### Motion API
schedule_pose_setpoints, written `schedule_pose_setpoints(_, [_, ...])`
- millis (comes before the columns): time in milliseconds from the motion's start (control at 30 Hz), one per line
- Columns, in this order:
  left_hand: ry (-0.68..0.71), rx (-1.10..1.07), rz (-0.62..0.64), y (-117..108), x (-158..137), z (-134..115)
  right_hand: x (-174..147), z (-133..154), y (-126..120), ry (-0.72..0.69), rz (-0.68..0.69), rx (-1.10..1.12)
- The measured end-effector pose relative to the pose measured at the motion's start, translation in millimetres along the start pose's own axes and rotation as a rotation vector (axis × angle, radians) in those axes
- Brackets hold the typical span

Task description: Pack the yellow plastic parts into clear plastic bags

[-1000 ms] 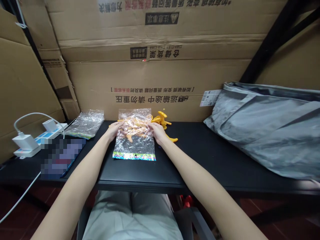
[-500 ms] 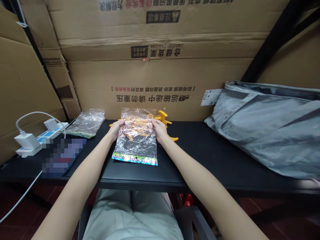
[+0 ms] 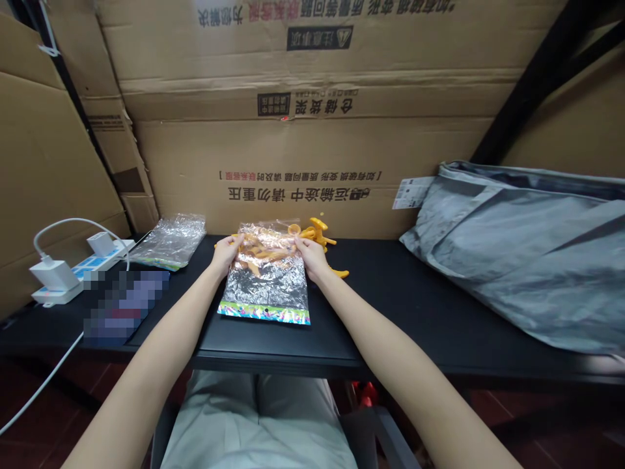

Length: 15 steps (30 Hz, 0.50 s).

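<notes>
A clear plastic bag (image 3: 266, 290) with a colourful printed strip along its near edge is stretched between my hands above the black table. My left hand (image 3: 226, 253) pinches its left side near the far end. On the opposite side, my right hand (image 3: 311, 254) grips the bag between thumb and fingers. Several yellow-orange plastic pieces (image 3: 319, 225) lie behind the bag and stick out beyond my right hand. More of them show through the film; whether any are inside the bag, I cannot tell.
Another clear bag (image 3: 173, 238) lies at the back left, beside a white power strip (image 3: 81, 270) with chargers. A blurred-out dark blue item (image 3: 129, 309) sits in front. At right rests a large grey bag (image 3: 517, 260). Cardboard (image 3: 312, 150) walls the back.
The bag's far end has dropped lower and lies flatter, its near edge tilting slightly. Both hands keep their hold in almost the same place.
</notes>
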<state>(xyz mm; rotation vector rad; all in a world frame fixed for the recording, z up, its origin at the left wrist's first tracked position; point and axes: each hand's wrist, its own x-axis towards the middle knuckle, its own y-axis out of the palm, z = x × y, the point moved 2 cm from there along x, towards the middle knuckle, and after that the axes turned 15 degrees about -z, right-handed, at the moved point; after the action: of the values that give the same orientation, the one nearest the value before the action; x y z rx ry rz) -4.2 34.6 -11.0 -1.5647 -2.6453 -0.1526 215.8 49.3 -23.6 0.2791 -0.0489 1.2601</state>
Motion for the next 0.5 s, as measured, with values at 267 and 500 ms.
schedule_pose_setpoints(267, [-0.031, 0.004, -0.032, -2.6, 0.7, 2.2, -3.4, -5.1, 1.9, 0.181, 0.046, -0.021])
schedule_pose_setpoints(500, [0.051, 0.042, 0.035, -1.2, -2.6, -0.5, -7.8, -6.4, 4.4, 0.228, -0.037, 0.049])
